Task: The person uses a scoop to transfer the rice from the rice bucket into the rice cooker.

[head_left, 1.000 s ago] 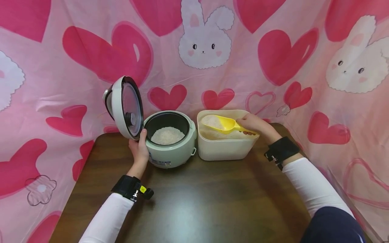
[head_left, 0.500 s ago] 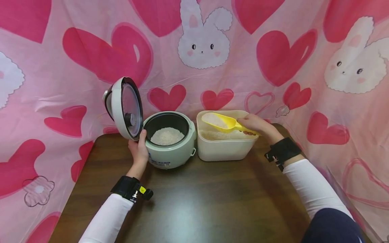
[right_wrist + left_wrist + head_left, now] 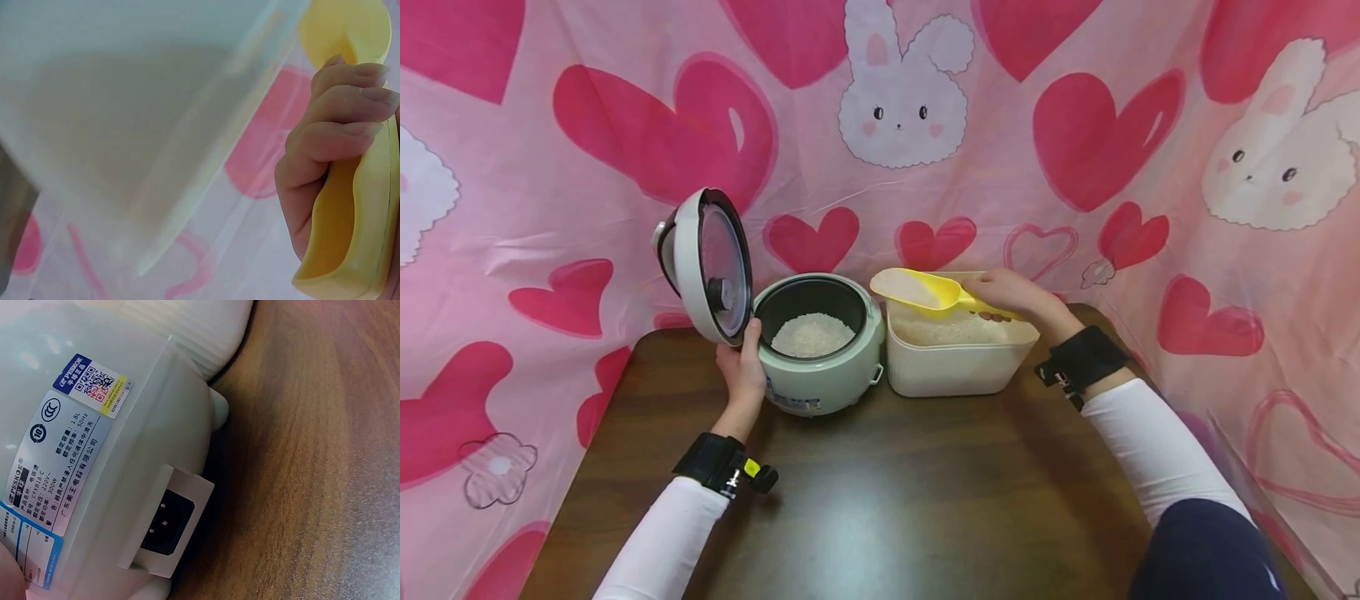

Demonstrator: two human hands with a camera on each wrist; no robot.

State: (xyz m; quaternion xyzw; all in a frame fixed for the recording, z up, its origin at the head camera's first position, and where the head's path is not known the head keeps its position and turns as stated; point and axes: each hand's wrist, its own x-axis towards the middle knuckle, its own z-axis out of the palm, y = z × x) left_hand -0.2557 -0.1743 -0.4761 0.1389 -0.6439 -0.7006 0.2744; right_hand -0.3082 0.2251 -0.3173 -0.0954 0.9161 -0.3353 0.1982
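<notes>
Moving rice [image 3: 904,286] seems our step: right of centre, our right hand [image 3: 1006,293] grips the scoop [image 3: 942,305] over the bin [image 3: 955,371]. Our left hand [image 3: 745,371] touches the cooker [image 3: 831,385], mid-frame; its grip we can't tell. Next, we should probably carry level.

Pink cloth [image 3: 820,179] printed with hearts [image 3: 1108,146] and rabbits [image 3: 904,133] hangs behind a brown table [image 3: 910,508]

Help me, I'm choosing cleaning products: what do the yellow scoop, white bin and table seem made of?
Yellow scoop: probably plastic, softly glossy; even colour, hollow handle. White bin: likely plastic, matte; ribbed wall. Table: wood or wood-effect laminate, semi-gloss; brown grain, hazy reflection.
</notes>
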